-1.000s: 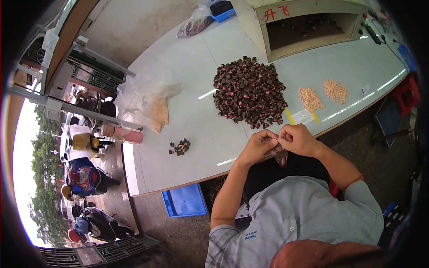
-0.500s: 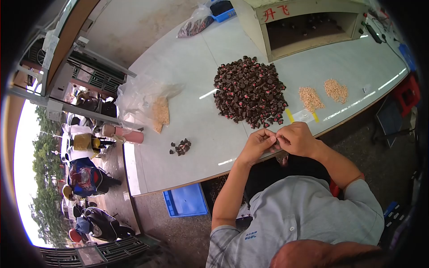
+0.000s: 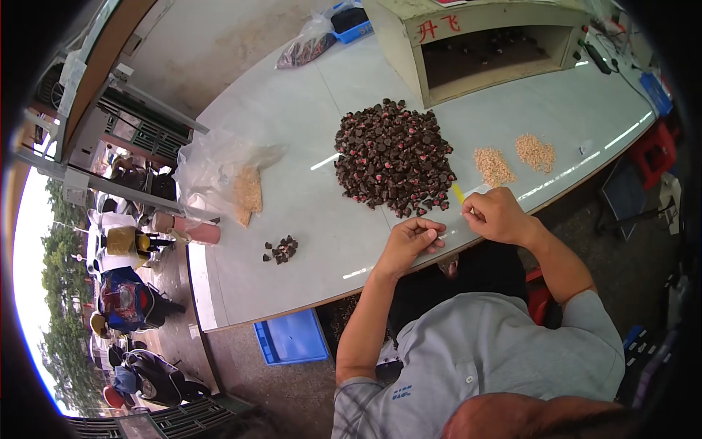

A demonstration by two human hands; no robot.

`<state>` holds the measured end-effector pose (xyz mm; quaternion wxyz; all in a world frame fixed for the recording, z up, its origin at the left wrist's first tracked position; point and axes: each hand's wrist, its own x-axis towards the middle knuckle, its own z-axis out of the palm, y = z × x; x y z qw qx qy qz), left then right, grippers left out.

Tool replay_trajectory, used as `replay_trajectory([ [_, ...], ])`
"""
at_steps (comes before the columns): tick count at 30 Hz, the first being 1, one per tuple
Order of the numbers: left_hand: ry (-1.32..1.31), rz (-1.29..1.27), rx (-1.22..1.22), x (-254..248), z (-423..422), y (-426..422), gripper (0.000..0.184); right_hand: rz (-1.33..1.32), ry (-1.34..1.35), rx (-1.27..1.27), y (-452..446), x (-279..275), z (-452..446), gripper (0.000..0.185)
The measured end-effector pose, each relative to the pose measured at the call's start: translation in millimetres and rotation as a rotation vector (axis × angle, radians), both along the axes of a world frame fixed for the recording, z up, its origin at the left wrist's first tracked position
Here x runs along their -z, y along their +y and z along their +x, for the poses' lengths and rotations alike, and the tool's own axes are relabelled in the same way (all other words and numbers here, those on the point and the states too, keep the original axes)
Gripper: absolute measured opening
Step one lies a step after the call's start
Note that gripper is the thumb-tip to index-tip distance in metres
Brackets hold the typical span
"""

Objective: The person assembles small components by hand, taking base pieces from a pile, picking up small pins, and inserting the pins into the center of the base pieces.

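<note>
My left hand (image 3: 411, 244) is at the near edge of the table, its fingers curled toward the thumb; anything in them is too small to make out. To its right, my right hand (image 3: 499, 216) is pinched just above the tabletop, beside a strip of yellow tape (image 3: 458, 192). What its fingertips hold, if anything, is hidden. Beyond both hands lies a big heap of small dark brown pieces with pink-red spots (image 3: 393, 157). Two small piles of tiny beige pieces, a nearer one (image 3: 494, 167) and a farther one (image 3: 536, 153), lie right of the heap.
A small cluster of dark pieces (image 3: 281, 249) lies on the left of the table (image 3: 314, 219). Behind it is a clear plastic bag (image 3: 212, 164) with beige pieces. A cream box with an open front (image 3: 402, 55) stands at the back. A blue tray (image 3: 292, 338) is below the table edge.
My hands, together before, have come apart. The right hand has moved away to the right and the left slightly left. The whole view has shifted a little.
</note>
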<state>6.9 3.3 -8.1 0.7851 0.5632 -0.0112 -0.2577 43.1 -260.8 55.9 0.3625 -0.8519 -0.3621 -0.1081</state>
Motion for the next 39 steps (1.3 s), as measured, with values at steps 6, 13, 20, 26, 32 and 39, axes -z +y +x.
replay_trajectory([
  [6, 0.027, 0.001, -0.014, -5.5, -0.4, -1.7, 0.021, -0.208, -0.02, 0.083, -35.3, -16.3, 20.2, 0.01],
  [13, 0.006, -0.017, -0.011, -5.6, -1.6, -0.2, 0.023, -0.454, -0.062, 0.118, -36.5, -12.0, 29.6, 0.008],
  [20, 0.031, -0.011, -0.012, -4.1, -1.0, 0.0, 0.027, -0.552, -0.099, 0.118, -33.2, -8.6, 32.7, 0.01],
  [26, 0.038, -0.007, -0.022, -11.4, -1.2, -0.4, 0.023, -0.508, -0.087, 0.128, -33.1, -9.4, 30.9, 0.009],
  [32, 0.044, -0.071, -0.016, -3.0, -0.4, 2.1, 0.023, -0.202, -0.008, 0.088, -26.5, -15.6, 18.3, 0.007],
  [39, 0.06, -0.086, -0.024, -3.5, -1.0, 2.4, 0.022, 0.071, 0.12, -0.075, 19.4, 0.7, -9.4, 0.011],
])
